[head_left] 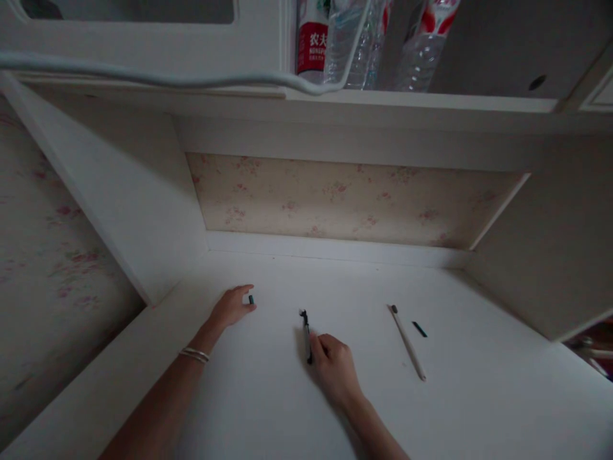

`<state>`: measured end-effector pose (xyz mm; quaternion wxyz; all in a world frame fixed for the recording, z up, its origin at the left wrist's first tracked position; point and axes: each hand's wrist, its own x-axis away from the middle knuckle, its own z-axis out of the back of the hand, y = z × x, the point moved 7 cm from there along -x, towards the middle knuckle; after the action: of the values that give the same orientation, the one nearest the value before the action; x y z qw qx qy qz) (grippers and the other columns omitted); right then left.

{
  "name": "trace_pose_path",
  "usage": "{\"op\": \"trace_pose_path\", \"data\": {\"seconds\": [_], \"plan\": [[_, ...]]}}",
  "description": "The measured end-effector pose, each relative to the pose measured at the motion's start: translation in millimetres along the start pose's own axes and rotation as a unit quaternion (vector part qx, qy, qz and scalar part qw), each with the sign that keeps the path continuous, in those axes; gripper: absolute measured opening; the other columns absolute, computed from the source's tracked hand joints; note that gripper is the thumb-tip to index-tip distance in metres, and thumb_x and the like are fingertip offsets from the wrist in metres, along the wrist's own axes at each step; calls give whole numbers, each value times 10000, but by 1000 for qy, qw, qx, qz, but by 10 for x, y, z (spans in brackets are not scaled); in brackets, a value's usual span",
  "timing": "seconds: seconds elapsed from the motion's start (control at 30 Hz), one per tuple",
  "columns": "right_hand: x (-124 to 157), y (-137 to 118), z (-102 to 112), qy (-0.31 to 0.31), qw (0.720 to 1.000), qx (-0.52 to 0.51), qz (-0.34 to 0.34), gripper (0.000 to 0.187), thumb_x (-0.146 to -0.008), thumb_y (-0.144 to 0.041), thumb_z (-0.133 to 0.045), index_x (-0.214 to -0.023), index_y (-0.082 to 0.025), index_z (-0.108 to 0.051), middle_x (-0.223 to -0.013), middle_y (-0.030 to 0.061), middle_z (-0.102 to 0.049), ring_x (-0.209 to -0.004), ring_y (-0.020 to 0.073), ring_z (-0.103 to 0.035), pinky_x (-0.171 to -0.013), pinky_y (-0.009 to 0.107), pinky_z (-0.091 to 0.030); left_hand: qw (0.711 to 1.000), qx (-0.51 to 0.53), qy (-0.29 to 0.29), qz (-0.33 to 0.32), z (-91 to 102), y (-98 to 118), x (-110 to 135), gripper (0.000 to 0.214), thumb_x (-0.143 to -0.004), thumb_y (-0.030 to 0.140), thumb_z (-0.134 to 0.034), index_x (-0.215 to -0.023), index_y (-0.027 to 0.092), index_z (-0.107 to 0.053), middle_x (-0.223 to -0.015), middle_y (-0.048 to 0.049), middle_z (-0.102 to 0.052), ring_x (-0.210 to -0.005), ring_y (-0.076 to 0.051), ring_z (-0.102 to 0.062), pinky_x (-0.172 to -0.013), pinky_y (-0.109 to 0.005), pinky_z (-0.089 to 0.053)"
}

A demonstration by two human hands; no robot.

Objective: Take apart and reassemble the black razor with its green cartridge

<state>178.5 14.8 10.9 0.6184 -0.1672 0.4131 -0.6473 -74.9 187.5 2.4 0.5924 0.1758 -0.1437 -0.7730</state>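
Note:
On a white desk [268,409], my left hand [231,308] rests at the left with its fingers curled round a small dark cap-like piece [251,299] at its fingertips. My right hand [335,367] lies near the middle, fingers closed on the lower end of a thin black pen-like tool [305,329] that points away from me along the desk. A bracelet [194,354] circles my left wrist.
To the right lie a long pale stick with a dark tip [407,342] and a short black piece [420,329]. Floral wallpaper [335,201] backs the desk. White side panels enclose it. A shelf above holds plastic bottles [364,38].

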Motion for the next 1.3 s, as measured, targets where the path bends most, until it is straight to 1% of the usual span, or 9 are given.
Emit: {"op": "trace_pose_path", "data": {"seconds": [0.17, 0.3, 0.43, 0.57, 0.7, 0.93, 1.03, 1.17, 1.3], "plan": [[35, 33, -40, -10, 1000, 6, 5, 453, -958, -418, -379, -581, -199, -500, -576, -5, -535, -534, 139, -499, -525, 247, -290, 999, 12, 21, -24, 15, 38, 34, 465, -720, 264, -650, -1174, 177, -600, -1072, -58, -675, -995, -212, -613, -908, -297, -431], [25, 27, -35, -17, 1000, 19, 2, 312, -960, -356, -377, -802, -199, -596, -806, 29, -637, -666, 158, -595, -610, 239, -364, 998, 11, 56, -34, 91, 146, 157, 472, -729, 274, -663, -1182, 169, -586, -1037, -69, -670, -1003, -222, -598, -922, -322, -428], [-37, 20, -64, -37, 992, 111, -36, 248, -938, -361, -407, -1043, -196, -559, -1009, 71, -635, -706, 197, -639, -611, 276, -402, 979, 20, 169, -114, 245, 528, 473, 439, -783, 280, -639, -1205, 196, -553, -1109, -79, -629, -1046, -227, -570, -936, -338, -438], [-139, -65, -150, -76, 972, 216, -53, 323, -910, -410, -438, -1116, -181, -537, -1044, 112, -625, -738, 259, -659, -594, 319, -435, 941, 47, 271, -197, 279, 1007, 885, 403, -823, 302, -620, -1207, 212, -541, -1091, -85, -622, -1030, -220, -571, -953, -354, -438], [-210, -144, -211, -98, 957, 267, -49, 277, -904, -354, -435, -1059, -168, -571, -982, 124, -631, -750, 285, -662, -605, 343, -462, 928, 114, 303, -186, 194, 1301, 1083, 459, -811, 300, -645, -1239, 220, -501, -1067, -85, -620, -941, -206, -596, -845, -334, -498], [-181, -95, -219, -124, 957, 257, -43, 272, -925, -210, -359, -1106, -181, -559, -1011, 128, -613, -738, 248, -670, -591, 310, -463, 908, 221, 324, -144, 60, 1571, 1155, 497, -813, 283, -643, -1271, 217, -462, -1030, -79, -610, -787, -167, -572, -730, -312, -511], [-188, -26, -157, -114, 972, 201, -50, 268, -917, -206, -368, -1113, -172, -548, -1033, 129, -613, -758, 245, -668, -616, 312, -465, 905, 229, 326, -148, 13, 1604, 1174, 489, -806, 276, -651, -1258, 219, -473, -1004, -73, -605, -772, -161, -564, -724, -308, -512], [-184, 95, 27, -47, 997, 9, -69, 306, -942, -310, -324, -1037, -155, -569, -967, 135, -647, -873, 247, -642, -711, 310, -466, 905, 229, 321, -161, 5, 1581, 1204, 482, -799, 275, -655, -1248, 222, -486, -993, -74, -598, -765, -159, -559, -723, -305, -512], [-40, 274, 82, -21, 957, -246, -156, 426, -901, -527, -365, -1088, -158, -467, -585, 23, -615, -532, 207, -597, -496, 277, -443, 903, 277, 301, -132, 24, 1514, 1200, 455, -788, 288, -662, -1219, 227, -529, -969, -62, -589, -750, -152, -549, -727, -299, -501]]}}
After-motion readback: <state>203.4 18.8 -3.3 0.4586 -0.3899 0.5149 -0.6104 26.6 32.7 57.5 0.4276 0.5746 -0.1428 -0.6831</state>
